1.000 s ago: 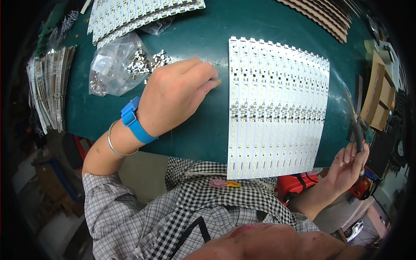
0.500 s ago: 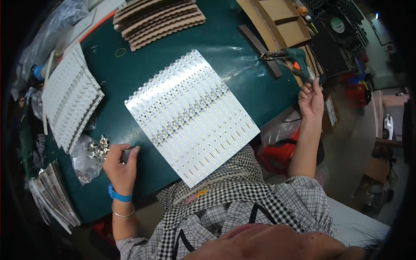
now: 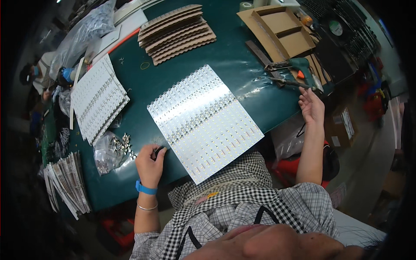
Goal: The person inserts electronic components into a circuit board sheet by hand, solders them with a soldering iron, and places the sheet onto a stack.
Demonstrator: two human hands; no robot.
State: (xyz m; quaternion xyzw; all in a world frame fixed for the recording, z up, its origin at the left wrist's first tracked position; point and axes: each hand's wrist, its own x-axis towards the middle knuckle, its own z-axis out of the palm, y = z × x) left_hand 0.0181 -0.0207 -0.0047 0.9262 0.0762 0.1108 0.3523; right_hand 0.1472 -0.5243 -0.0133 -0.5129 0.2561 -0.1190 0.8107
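Note:
My right hand (image 3: 312, 106) grips the dark handle of a slim soldering iron (image 3: 289, 82) at the table's right side. The iron's thin tip points left. My left hand (image 3: 150, 165), wearing a blue wristband, is curled near the table's front edge. Something small and dark shows between its thumb and forefinger; I cannot make out what. Right of it lies a white panel of joined LED strips (image 3: 203, 123), its near corner over the table edge. Small metal parts (image 3: 125, 146) spill from a clear plastic bag (image 3: 105, 152) beyond my left hand.
More LED panels (image 3: 99, 99) are stacked at the left, above a bundle of loose strips (image 3: 69, 184). Wavy-edged cardboard pieces (image 3: 177, 34) stand at the back. A teal gun-shaped tool (image 3: 301, 67), a dark bar (image 3: 262, 58) and a divided cardboard tray (image 3: 277, 32) occupy the right.
The whole view has shifted, so the table appears further right. My right hand has drawn the soldering iron away from beside the teal tool, its tip now further left. The left hand stays curled.

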